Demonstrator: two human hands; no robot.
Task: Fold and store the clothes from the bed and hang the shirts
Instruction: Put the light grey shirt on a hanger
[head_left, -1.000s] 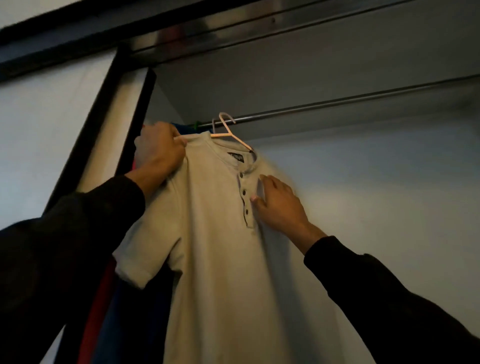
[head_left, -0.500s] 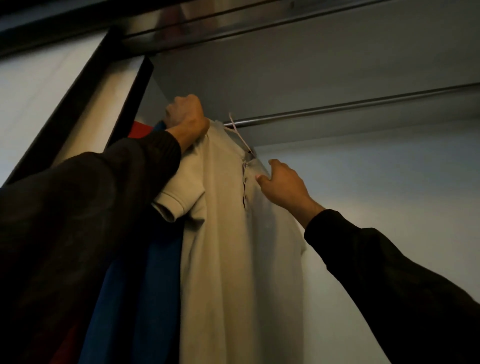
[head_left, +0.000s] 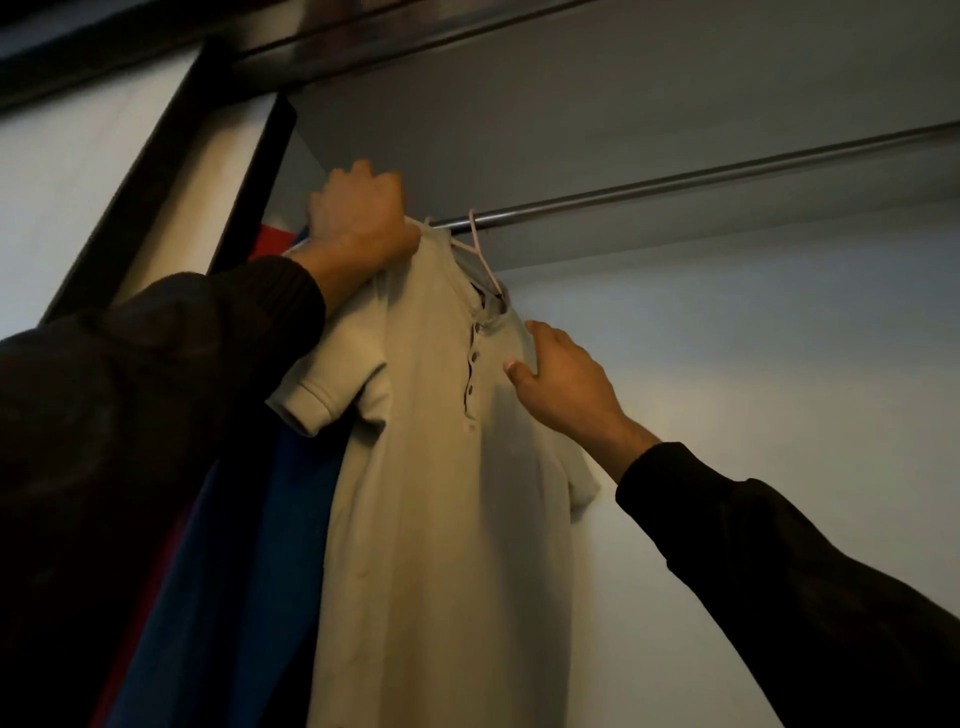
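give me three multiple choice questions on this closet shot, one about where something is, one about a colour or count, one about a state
1. Where is the hook of the pink hanger?
A. over the metal rod
B. on the floor
C. on a door handle

2. How many buttons show on the beige shirt?
A. none
B. three
C. eight

3. What is the left hand doing?
A. hanging idle at the person's side
B. gripping the shirt's shoulder up by the rod
C. pointing at the wall

Answers: 1 A, the hook curves over the metal rod. 2 B, three dark buttons run down the placket. 3 B, its fingers are curled round the cloth at the shoulder, while the right hand rests with straight fingers on the shirt's other side.
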